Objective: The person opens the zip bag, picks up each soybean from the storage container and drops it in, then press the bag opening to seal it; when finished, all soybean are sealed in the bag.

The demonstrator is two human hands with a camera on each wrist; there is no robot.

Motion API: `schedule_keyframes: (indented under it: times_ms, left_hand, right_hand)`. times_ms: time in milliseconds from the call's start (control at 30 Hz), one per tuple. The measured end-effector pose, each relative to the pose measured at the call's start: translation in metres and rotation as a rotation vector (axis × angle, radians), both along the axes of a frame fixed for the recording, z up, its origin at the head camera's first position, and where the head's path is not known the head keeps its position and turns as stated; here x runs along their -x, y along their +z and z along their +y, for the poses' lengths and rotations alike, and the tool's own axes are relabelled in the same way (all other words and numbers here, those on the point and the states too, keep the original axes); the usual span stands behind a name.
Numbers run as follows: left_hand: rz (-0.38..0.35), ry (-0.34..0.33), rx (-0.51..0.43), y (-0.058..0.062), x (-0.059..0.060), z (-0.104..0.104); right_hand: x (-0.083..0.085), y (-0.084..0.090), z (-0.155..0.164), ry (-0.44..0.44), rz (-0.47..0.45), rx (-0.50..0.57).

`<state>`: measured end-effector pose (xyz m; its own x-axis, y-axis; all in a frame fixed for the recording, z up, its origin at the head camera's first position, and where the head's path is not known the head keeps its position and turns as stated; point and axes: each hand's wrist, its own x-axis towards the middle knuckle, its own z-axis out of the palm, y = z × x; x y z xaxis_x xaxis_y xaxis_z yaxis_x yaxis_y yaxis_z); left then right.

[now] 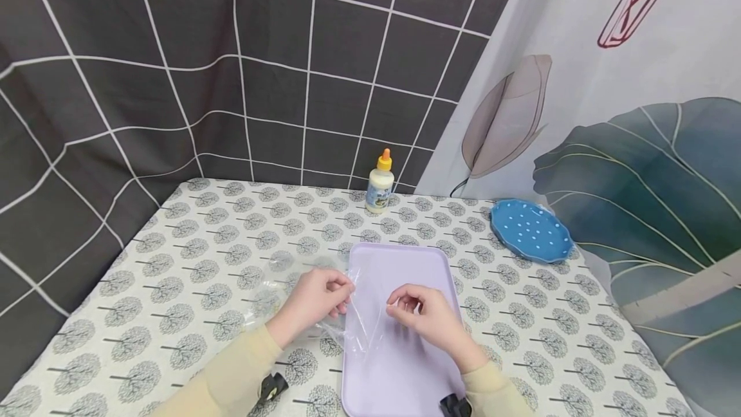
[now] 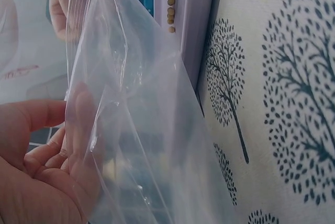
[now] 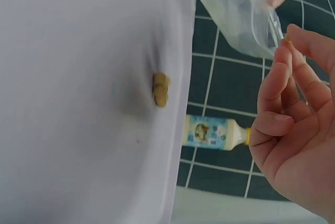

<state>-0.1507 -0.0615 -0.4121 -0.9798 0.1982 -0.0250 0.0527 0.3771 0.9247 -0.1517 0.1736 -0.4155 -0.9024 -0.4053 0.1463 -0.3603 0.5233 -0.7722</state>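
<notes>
My left hand pinches the upper edge of a clear plastic zip bag, which hangs beside the fingers over the left edge of a lilac tray. My right hand is above the tray, a little apart from the bag in the head view. Between its thumb and forefinger is a tiny yellowish-tan bit, mostly hidden by the fingertips. Several small brown pellets lie close together on the tray, seen in both wrist views; the head view does not show them clearly.
A bottle with a yellow cap and orange tip stands behind the tray. To the back right lies a blue scalloped dish with white dots. The tree-print cloth covers the table up to a dark checked curtain.
</notes>
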Motion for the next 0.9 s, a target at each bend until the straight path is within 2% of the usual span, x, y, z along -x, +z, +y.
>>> schedule_keyframes:
  times_ms: [367, 900]
  left_hand:
    - [-0.001, -0.011, -0.016, 0.001, -0.001, 0.002]
    - [-0.007, -0.012, -0.023, 0.002, -0.002, 0.002]
  right_hand:
    - [0.0, -0.004, -0.014, 0.058, 0.073, 0.005]
    - [0.004, -0.006, 0.004, -0.048, 0.034, 0.016]
